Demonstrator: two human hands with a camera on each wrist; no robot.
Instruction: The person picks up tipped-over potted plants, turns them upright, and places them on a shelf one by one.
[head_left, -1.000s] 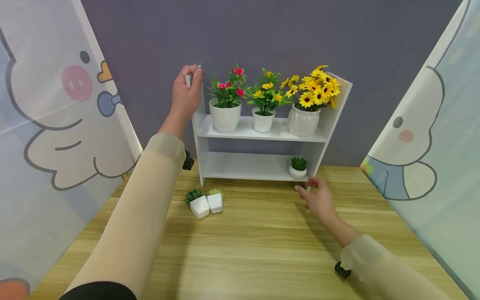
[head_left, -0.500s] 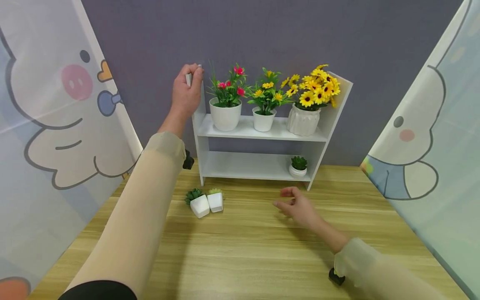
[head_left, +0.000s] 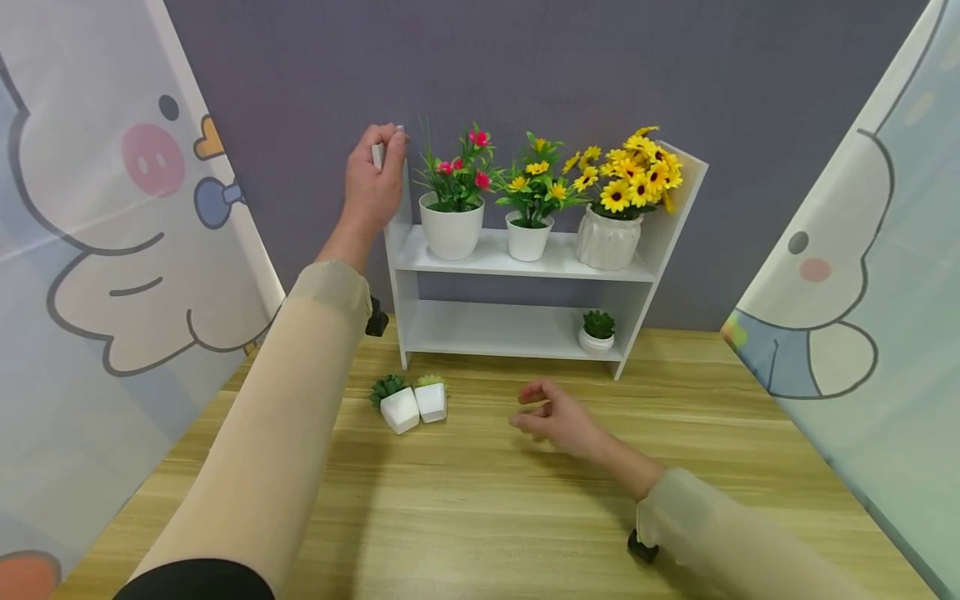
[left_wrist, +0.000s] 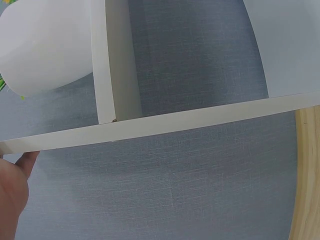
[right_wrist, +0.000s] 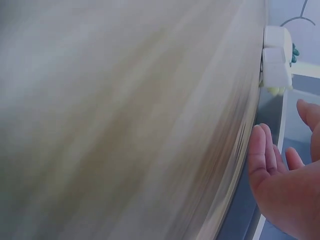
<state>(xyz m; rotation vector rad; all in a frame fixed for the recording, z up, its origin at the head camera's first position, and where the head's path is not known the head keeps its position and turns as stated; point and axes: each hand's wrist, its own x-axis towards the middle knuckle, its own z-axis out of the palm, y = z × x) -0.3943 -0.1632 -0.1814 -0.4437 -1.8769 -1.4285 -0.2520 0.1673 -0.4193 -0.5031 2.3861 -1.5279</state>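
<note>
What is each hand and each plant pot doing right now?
left hand: grips the shelf top corner
right hand: open, holds nothing, above the table
two small square pots: tipped against each other on the table
small succulent: upright, lower shelf
three flower pots: upright, upper shelf

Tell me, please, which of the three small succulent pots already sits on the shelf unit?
The round white succulent pot at the right end of the lower shelf. The two square pots lie on the wooden table, near the right hand.

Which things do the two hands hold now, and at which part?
The left hand grips the white wooden shelf at its upper left corner. The right hand holds nothing, fingers loosely curled.
</note>
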